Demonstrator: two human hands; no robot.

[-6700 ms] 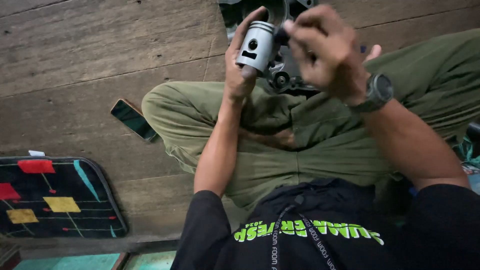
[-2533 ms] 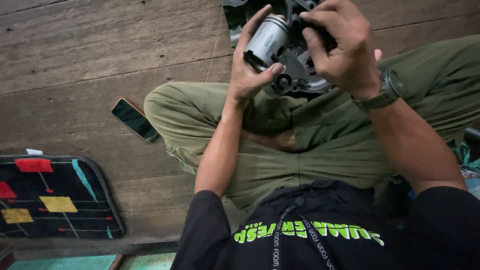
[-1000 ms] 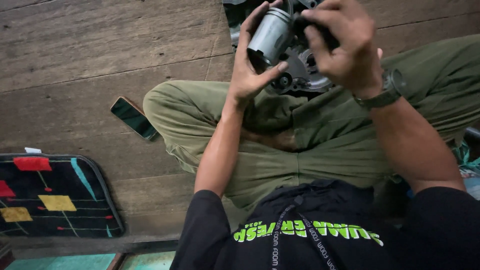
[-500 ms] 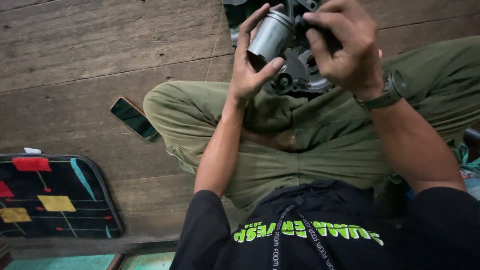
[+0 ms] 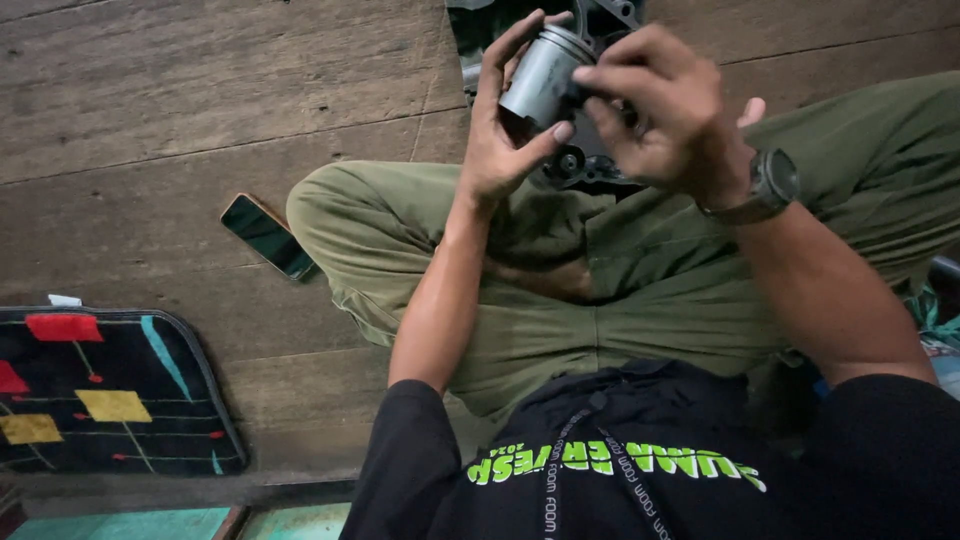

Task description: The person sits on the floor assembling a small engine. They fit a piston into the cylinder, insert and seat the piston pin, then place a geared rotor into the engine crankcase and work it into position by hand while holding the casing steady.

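Now my left hand cradles the silvery grey metal cylinder, a piston-like part, fingers curled round its side so it sits steady above my lap. My right hand pinches at its lower edge, over the dark metal engine casing. A black-screened phone lies aside on the wooden plank floor.

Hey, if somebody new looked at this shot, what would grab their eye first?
Top centre, the left hand and right hand together hold a grey metal cylinder above a dark engine part. A wristwatch sits on the right wrist. On the wooden floor at the left lie a phone beside the knee and a black mat with coloured patches.
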